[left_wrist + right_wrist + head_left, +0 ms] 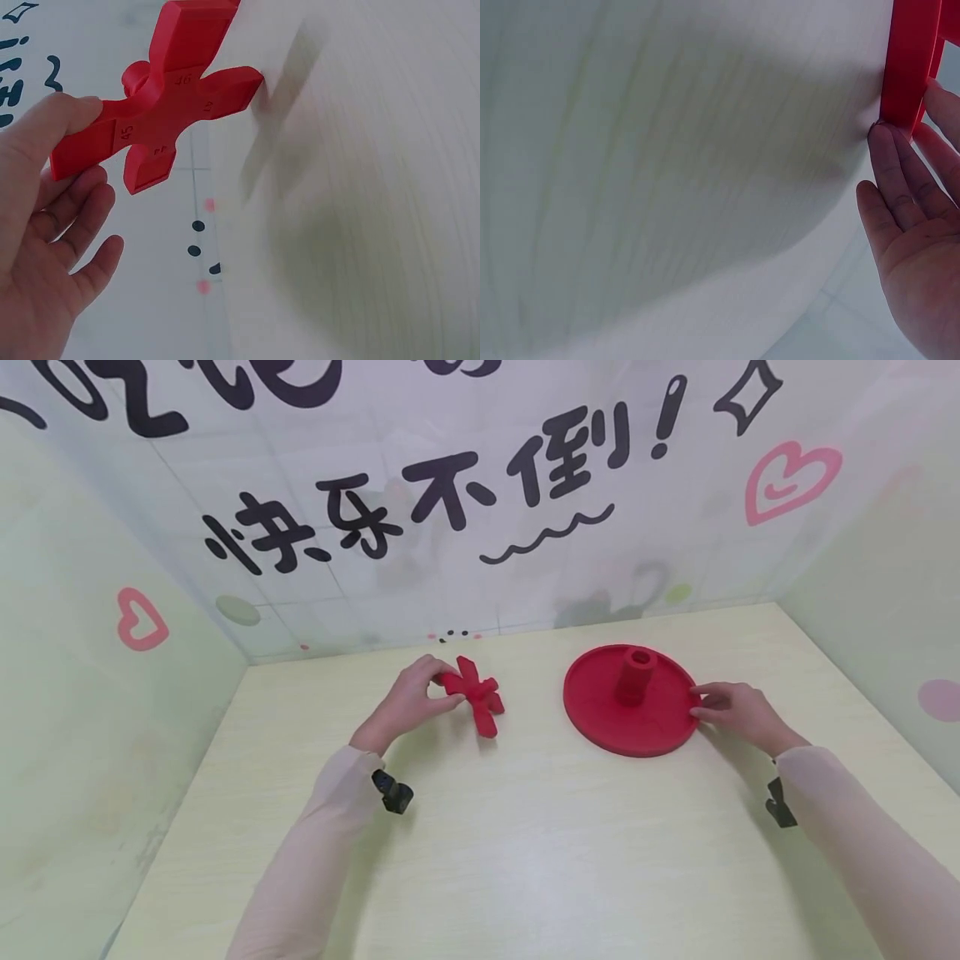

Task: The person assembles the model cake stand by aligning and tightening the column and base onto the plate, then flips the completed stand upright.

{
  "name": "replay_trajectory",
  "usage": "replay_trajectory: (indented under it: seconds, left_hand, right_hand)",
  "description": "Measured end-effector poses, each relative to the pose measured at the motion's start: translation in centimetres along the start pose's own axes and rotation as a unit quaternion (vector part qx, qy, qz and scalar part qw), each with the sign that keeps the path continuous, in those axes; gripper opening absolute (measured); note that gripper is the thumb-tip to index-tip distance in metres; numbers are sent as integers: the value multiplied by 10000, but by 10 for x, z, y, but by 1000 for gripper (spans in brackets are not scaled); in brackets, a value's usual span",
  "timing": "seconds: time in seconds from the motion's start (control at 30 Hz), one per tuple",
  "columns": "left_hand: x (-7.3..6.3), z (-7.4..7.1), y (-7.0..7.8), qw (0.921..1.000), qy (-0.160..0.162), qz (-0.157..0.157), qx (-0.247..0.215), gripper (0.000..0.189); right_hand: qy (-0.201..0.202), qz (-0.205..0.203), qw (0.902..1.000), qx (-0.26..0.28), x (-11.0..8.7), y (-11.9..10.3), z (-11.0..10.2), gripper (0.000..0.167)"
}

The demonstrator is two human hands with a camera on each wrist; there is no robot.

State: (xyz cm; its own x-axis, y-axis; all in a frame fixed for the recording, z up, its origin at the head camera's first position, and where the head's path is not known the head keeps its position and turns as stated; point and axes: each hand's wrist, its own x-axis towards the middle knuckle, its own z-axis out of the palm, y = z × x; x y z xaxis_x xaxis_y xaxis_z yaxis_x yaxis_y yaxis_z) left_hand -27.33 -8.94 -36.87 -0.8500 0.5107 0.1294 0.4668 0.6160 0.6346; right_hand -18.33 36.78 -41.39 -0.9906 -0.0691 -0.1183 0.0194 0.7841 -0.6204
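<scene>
My left hand (412,693) pinches one arm of a red cross-shaped piece (169,105), thumb on the near face and fingers behind. Several flat arms spread from its middle, marked with small figures such as 45 and 46, and a short round stub sticks out from its other face. It is held tilted, just over the table. On the right lies a red round disc (600,714) with a raised rim and an upright hollow tube (636,677) in its middle. With fairly straight fingers, my right hand (738,708) touches the disc's right edge.
A pale wooden table (525,843) carries both red pieces. Behind it stands a white wall (420,593) with black lettering and a pink heart, and side walls (67,710) close off left and right. Each wrist bears a small black camera (393,793).
</scene>
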Motion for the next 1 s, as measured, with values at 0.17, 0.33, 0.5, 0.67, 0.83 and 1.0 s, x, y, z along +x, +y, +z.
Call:
replay_trajectory:
  seconds: [0.17,0.33,0.5,0.67,0.83,1.0]
  left_hand:
    - [6,6,7,9998,116,162,-81,31]
    - [12,12,16,9994,169,236,-189,30]
    - [20,18,24,9987,206,335,-321,30]
    - [29,27,35,9978,198,347,-522,29]
    - [39,36,48,9967,95,288,-746,32]
    - [50,44,60,9956,-15,279,-891,38]
  right_hand:
    - [-7,15,10000,-10,0,0,0,52]
    - [-46,91,9999,-18,-1,-2,0,52]
    - [-51,116,9999,41,-2,-4,0,53]
    - [-22,109,9999,43,-2,-3,0,52]
    - [-21,143,9999,35,-1,-2,0,53]
    - [9,113,9999,22,-1,-2,0,52]
